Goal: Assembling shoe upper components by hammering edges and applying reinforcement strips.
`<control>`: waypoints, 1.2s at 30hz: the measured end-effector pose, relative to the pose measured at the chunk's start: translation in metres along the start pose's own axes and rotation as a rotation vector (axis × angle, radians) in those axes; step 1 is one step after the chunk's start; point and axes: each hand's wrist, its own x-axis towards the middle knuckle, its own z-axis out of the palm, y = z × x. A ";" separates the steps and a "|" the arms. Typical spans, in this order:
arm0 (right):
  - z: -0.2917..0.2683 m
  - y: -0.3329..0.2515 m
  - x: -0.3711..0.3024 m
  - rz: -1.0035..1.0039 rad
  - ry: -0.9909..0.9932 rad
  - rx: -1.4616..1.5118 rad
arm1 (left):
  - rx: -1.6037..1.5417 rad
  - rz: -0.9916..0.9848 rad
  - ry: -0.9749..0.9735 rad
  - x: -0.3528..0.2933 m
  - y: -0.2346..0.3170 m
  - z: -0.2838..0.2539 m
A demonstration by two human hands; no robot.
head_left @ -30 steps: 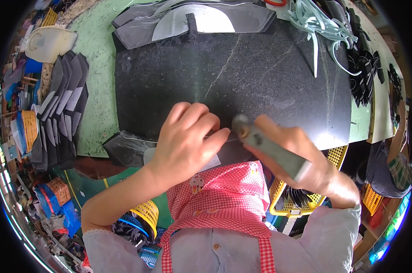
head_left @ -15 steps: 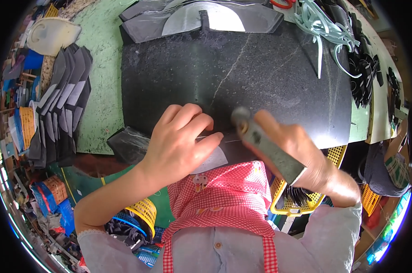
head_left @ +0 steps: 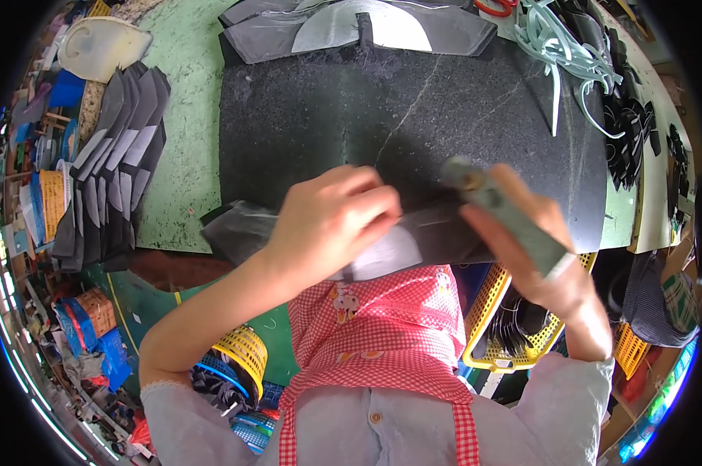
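Dark cut piece (head_left: pixel 452 229), one, flat, with a pale half-round patch (head_left: pixel 393 255): lay along the near edge of the black mat (head_left: pixel 444 116), partly beneath the left hand, the patch toward the red checked apron (head_left: pixel 382 314). Left hand (head_left: pixel 339 213): fingers curled over the piece; whether they pinched it could not be told. Right hand (head_left: pixel 541 241), blurred: closed around a grey metal hammer (head_left: pixel 518 221), its head raised above the piece's right part, handle mostly hidden. Mat: on a green tabletop (head_left: pixel 184 163). Far side of mat: similar dark pieces (head_left: pixel 258 39), overlapping. Left: a fanned stack of dark pieces (head_left: pixel 118 155). Far right: tangled pale blue-green cords (head_left: pixel 556 46), beside red handles (head_left: pixel 497 7). Below right: yellow basket (head_left: pixel 490 363), containing black strips (head_left: pixel 510 330).
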 end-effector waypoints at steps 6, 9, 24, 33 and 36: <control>-0.018 0.019 -0.034 0.073 -0.153 -0.156 | 0.043 0.094 0.013 0.044 0.028 0.033; -0.023 0.023 -0.037 0.239 -0.200 0.029 | -0.152 -0.059 -0.125 0.027 0.014 0.005; 0.006 0.024 -0.027 -0.064 -0.213 -0.253 | 0.022 -0.059 -0.125 0.021 0.019 0.000; 0.006 0.011 -0.004 -0.152 -0.235 -0.157 | -0.004 -0.093 -0.103 0.002 0.005 -0.010; 0.009 0.007 0.005 -0.055 -0.186 -0.083 | 0.137 0.037 0.029 -0.017 0.004 -0.006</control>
